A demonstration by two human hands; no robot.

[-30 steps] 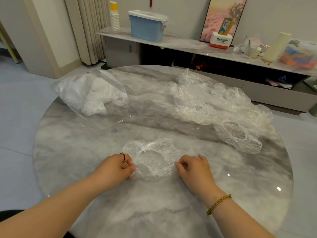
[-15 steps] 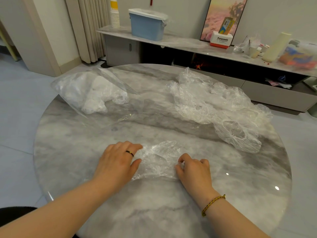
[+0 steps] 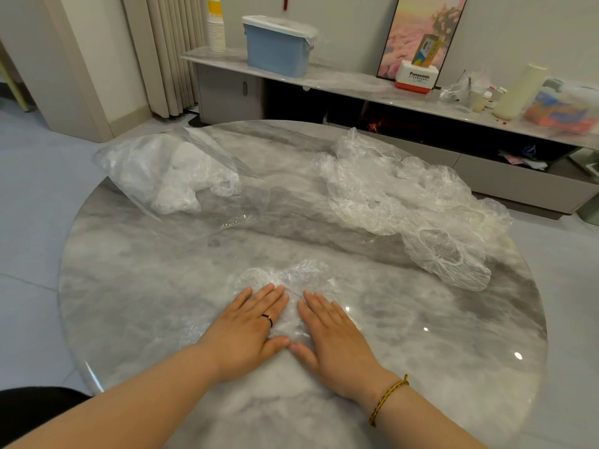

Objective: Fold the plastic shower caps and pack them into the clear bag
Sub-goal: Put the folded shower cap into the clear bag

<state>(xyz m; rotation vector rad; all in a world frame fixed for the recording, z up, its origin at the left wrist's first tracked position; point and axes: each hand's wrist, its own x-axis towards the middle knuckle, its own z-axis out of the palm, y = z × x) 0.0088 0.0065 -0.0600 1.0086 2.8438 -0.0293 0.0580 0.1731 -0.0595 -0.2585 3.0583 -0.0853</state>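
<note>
Near edge of the marble table [image 3: 146, 303]: my left hand [image 3: 248, 328] and right hand [image 3: 335, 335] lie flat, fingers straight, thumbs almost touching, pressing one shower cap [image 3: 291, 274] onto the top. Its far edge puffs up past my fingertips. My judgement: push air out toward that edge w/ palms low, then crease before lifting, or the film may spring back. Further off at right, the unfolded caps [image 3: 405, 202] in a heap; far left, the clear bag [image 3: 162, 170], partly filled.
</note>
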